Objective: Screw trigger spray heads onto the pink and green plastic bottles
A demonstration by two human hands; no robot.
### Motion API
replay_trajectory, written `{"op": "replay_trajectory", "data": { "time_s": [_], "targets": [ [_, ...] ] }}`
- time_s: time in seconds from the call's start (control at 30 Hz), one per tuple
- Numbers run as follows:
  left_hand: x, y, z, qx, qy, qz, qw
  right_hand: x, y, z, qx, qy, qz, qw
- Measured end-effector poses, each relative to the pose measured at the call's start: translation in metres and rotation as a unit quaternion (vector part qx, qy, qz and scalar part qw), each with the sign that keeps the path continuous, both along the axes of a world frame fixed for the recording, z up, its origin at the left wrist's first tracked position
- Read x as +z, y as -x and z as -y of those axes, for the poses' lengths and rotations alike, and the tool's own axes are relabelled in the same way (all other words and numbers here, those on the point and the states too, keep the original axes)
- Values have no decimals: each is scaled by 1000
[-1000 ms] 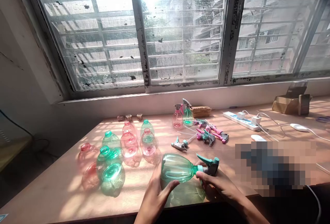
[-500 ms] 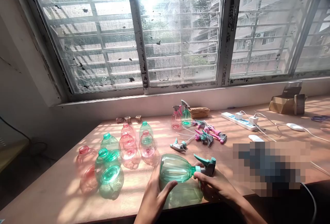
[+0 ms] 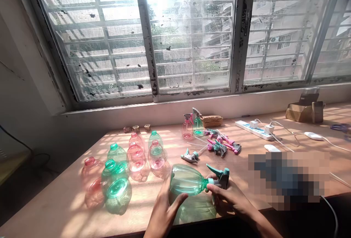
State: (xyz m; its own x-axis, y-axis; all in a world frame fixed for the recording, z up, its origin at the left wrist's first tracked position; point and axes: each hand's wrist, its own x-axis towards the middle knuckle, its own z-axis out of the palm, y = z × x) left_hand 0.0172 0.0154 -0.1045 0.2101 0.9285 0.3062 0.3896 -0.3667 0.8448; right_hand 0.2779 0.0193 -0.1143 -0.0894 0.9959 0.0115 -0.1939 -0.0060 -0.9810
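A clear green spray bottle (image 3: 188, 180) lies sideways between my hands near the table's front edge. My left hand (image 3: 170, 203) is wrapped round its base end, thumb along the lower side. At the neck, my right hand (image 3: 223, 192) pinches the light green collar of the trigger spray head (image 3: 221, 176), which sits on the bottle's mouth. Whether the thread is tight cannot be seen. Left of my hands stand several open-topped bottles, among them a green bottle (image 3: 116, 185) and a pink bottle (image 3: 91, 179). Beyond the held bottle lies a loose spray head (image 3: 189, 156).
More spray heads (image 3: 218, 146) lie heaped behind. Two bottles with heads, one a pink spray bottle (image 3: 187, 128), stand near the window wall. A power strip (image 3: 253, 130) with white cables, a white mouse (image 3: 272, 148) and a cardboard box (image 3: 304, 112) occupy the right. A blurred patch hides part of the table.
Both hands keep their hold on the bottle and spray head, with hardly any shift. The whole view has moved very slightly.
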Motion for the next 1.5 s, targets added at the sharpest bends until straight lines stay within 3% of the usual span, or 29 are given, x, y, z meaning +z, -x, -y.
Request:
{"op": "replay_trajectory", "data": {
  "time_s": [0.27,0.53,0.77,1.0,1.23,1.5],
  "targets": [
    [-17,3,-7,-12,-4,24,1000,-8,-1,-4,-7,13,-28,999],
    [1,0,-1,-14,-12,-10,1000,-10,-2,-4,8,7,-34,999],
    [-4,-1,0,4,-11,-21,1000,-9,-3,-4,-14,-10,1,1000],
    [2,0,1,-6,-13,-23,1000,-4,-1,-2,-9,-10,-9,1000],
    [-9,1,-4,6,-30,-33,999,-1,-3,-1,-6,2,-27,1000],
    [4,-1,1,-16,-12,-14,1000,-4,-3,-2,-5,-18,16,1000]
  ]
}}
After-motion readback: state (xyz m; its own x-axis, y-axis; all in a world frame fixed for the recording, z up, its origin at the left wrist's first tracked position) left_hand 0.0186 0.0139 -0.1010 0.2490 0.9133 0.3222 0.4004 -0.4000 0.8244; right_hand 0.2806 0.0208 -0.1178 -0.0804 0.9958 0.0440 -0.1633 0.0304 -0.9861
